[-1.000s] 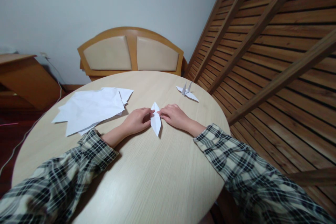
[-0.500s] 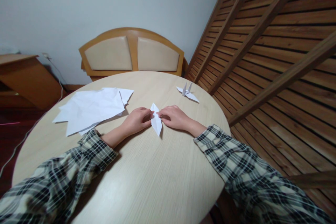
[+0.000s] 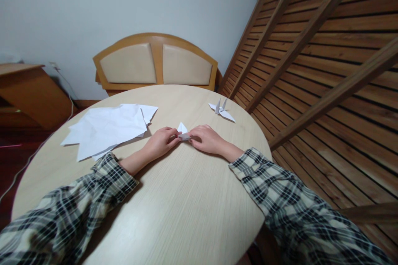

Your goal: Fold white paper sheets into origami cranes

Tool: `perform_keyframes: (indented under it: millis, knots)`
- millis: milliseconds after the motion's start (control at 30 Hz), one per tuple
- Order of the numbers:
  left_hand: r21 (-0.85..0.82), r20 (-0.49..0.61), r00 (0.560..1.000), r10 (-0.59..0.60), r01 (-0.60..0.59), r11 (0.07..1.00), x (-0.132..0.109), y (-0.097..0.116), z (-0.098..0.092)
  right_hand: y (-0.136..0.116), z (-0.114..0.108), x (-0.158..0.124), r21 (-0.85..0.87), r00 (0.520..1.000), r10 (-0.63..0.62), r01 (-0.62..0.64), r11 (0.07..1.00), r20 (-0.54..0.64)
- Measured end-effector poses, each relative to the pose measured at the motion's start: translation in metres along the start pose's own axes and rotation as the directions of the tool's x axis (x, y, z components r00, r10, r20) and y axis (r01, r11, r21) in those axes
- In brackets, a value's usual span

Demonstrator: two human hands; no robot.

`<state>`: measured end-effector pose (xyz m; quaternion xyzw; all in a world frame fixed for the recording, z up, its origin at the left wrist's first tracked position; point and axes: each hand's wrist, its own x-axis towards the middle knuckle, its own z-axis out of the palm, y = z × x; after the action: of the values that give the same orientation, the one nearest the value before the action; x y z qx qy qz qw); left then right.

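Observation:
A small piece of folded white paper (image 3: 183, 128) is between my two hands, over the middle of the round table (image 3: 186, 198). Its far part rises to a point, and its near part is folded up or under. My left hand (image 3: 163, 140) pinches its left edge between thumb and fingers. On the opposite edge, my right hand (image 3: 205, 139) grips it the same way. Beyond my right hand stands a folded paper crane (image 3: 222, 110) with two upright points and spread wings.
A loose pile of creased white paper sheets (image 3: 108, 128) lies on the table's left side. Behind the table is a padded wooden headboard (image 3: 158, 62). Wooden slats (image 3: 326, 91) lean along the right, and a wooden desk (image 3: 31, 91) stands at the far left.
The paper lay as a long diamond with its lower point toward me. That lower point has been folded away, leaving a shorter shape. Both hands stay in nearly the same place.

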<state>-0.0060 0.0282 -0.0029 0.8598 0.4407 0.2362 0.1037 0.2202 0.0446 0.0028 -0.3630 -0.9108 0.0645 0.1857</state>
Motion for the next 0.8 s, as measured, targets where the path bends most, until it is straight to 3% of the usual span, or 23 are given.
perform_keyframes:
  millis: [133, 533, 800]
  knots:
    - [0.017, 0.006, 1.000, -0.022, 0.022, 1.000, 0.001, 0.000, 0.001, 0.004, 0.004, 0.001, 0.016, 1.000, -0.029, 0.029, 0.999, -0.010]
    - [0.031, -0.030, 0.999, -0.040, 0.041, 0.999, 0.002, 0.000, 0.003, 0.005, 0.014, 0.005, 0.043, 0.994, 0.060, -0.056, 0.998, -0.091]
    - [-0.099, -0.072, 0.991, -0.111, 0.103, 0.990, 0.001, 0.001, 0.006, 0.005, 0.016, 0.007, 0.083, 0.986, 0.118, -0.109, 0.991, -0.120]
